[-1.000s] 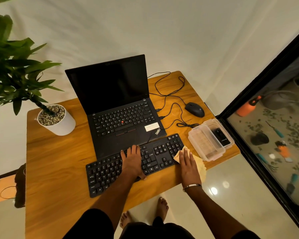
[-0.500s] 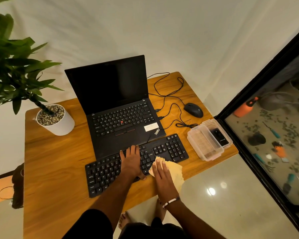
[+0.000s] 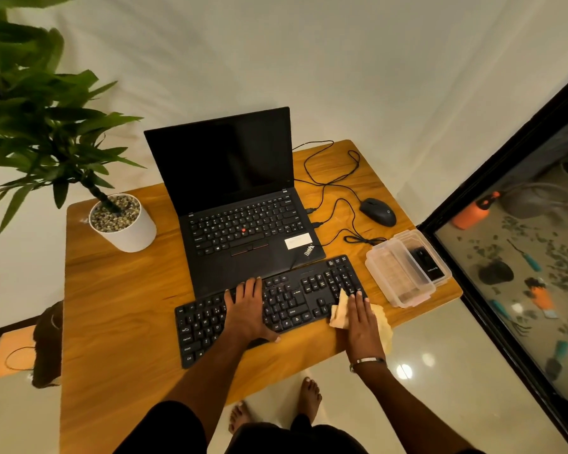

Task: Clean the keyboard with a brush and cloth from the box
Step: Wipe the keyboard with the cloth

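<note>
In front of me is a wooden table [image 3: 118, 306]. On it sit a white plant pot [image 3: 128, 229] at the far left, an open black laptop [image 3: 243, 204] in the middle, a black keyboard [image 3: 295, 296] just before it, a black mouse [image 3: 378, 212] with its looping cable [image 3: 332, 178] at the far right, and a clear plastic box [image 3: 404, 270] by the right edge.

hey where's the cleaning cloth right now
In the head view, the cloth lies under the flat right hand at the right end of the keyboard, left of the plastic box.
</note>
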